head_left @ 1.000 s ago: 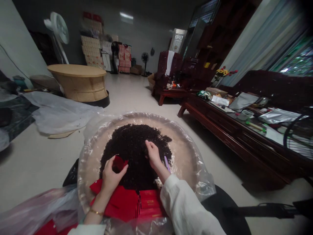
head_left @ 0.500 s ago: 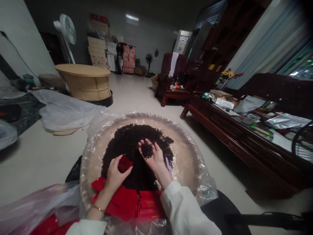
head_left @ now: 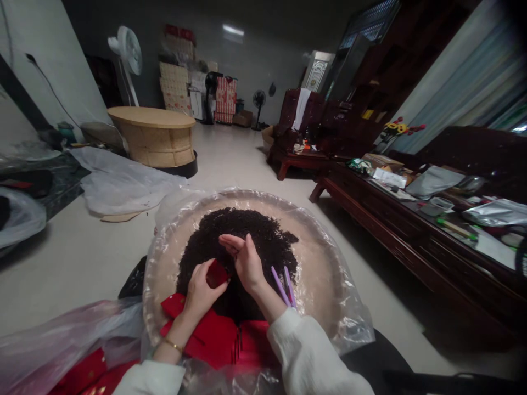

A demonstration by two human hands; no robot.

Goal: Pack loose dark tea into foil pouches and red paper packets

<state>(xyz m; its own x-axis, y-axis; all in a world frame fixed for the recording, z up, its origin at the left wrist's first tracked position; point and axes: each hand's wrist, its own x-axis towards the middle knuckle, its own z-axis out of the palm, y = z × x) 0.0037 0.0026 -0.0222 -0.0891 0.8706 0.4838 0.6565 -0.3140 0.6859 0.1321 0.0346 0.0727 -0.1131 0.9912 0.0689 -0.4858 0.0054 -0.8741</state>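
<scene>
My left hand [head_left: 202, 291] is closed round a small red packet [head_left: 216, 274], its mouth facing up and to the right. Just beside it my right hand [head_left: 247, 266] is cupped and turned on its side, fingers together and palm toward the packet. The tea leaves in that palm are hidden from this angle. Beneath both hands spreads a heap of dark loose tea leaves [head_left: 247, 222] on a wide round tray [head_left: 319, 263] lined with clear plastic. Flat red packets [head_left: 212, 334] lie stacked at the tray's near edge. A lilac two-armed tool [head_left: 284, 285] rests by my right wrist.
Clear plastic sheeting [head_left: 119, 181] lies on the floor at left, near a round bamboo stand [head_left: 152, 137]. To the right runs a long dark wooden table [head_left: 382, 219] covered with bags and papers. More red packets [head_left: 82, 376] sit in plastic at lower left.
My right hand has rolled from palm up, showing the tea leaves, to sideways toward the packet. It has moved closer to my left hand. The view has shifted slightly left.
</scene>
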